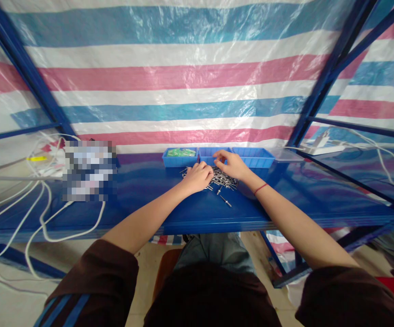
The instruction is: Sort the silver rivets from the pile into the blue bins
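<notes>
A loose heap of metal blind rivets lies on the blue table, with a few strays in front of it. My left hand rests at the heap's left side, fingers curled and closed; whatever they hold is hidden. Above the back of the heap, by the middle blue bin, my right hand has bent fingers, with a gap between them and the thumb. I see nothing in that hand. One single rivet lies apart, nearer the table's front edge.
Behind the heap, a left blue bin holds green packets, beside a right blue bin. White cables trail over the table's left end near a blurred-out object. A white power strip sits at right. Blue frame posts flank the table.
</notes>
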### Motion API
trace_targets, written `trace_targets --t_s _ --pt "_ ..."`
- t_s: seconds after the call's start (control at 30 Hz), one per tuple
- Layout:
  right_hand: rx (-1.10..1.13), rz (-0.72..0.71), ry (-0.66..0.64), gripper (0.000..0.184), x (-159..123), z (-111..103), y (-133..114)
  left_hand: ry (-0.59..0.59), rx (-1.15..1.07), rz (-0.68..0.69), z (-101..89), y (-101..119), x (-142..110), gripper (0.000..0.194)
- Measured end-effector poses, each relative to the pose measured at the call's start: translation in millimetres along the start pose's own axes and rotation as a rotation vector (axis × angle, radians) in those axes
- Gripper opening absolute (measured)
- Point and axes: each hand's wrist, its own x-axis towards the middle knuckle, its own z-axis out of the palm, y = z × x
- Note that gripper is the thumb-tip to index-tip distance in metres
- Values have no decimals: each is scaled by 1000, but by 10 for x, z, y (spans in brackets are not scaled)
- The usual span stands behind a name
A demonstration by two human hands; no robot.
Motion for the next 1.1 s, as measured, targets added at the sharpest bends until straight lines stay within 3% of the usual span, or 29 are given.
trace_targets --t_s 0.17,0.33,0.47,0.57,0.87,1.1 --pt "83 -56 -119 26 -12 -35 -64 196 -50 -60 -64 -65 20 21" --pt "108 -70 -159 28 -17 -10 -61 315 -262 -10 -62 -128 67 15" --pt "207 -42 -147 34 -9 10 -42 351 -603 -36 6 -144 109 10" --pt "246 -22 -136 37 -7 7 -57 372 -719 -65 28 -149 126 9" --pt "337 19 -66 26 10 26 -75 466 -754 -51 4 -152 129 11" --pt "377 25 27 26 12 32 -120 460 -789 -73 42 -206 163 10"
